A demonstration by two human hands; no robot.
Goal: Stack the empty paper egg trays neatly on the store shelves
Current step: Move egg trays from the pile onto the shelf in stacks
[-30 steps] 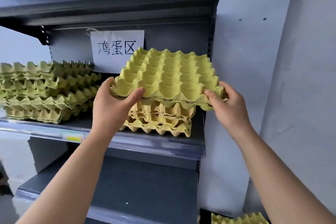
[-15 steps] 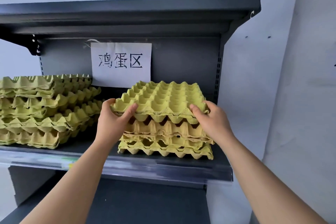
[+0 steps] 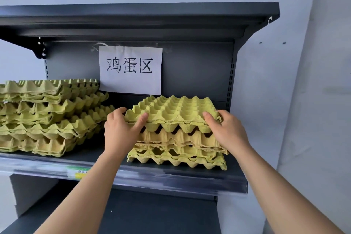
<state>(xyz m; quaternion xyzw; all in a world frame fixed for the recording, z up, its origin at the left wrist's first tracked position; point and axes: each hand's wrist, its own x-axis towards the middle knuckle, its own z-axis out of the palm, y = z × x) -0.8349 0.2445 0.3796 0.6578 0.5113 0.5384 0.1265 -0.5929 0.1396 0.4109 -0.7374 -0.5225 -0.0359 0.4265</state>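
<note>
Two hands are gripping the top egg tray point(image 3: 173, 112): the left hand point(image 3: 121, 131) is pinching its left edge, the right hand point(image 3: 226, 131) its right. It is sitting on the short stack point(image 3: 178, 150) on the shelf point(image 3: 171, 178), beside a taller pile point(image 3: 47, 116).

The scene is evenly and softly lit; no glare is recorded. Deep shade is cast beneath the upper shelf point(image 3: 133, 24). Wide-angle bending is noted along the frame edges. The price strip point(image 3: 79, 172) is smeared by blur, while the sign point(image 3: 130, 70) is rendered legibly.
</note>
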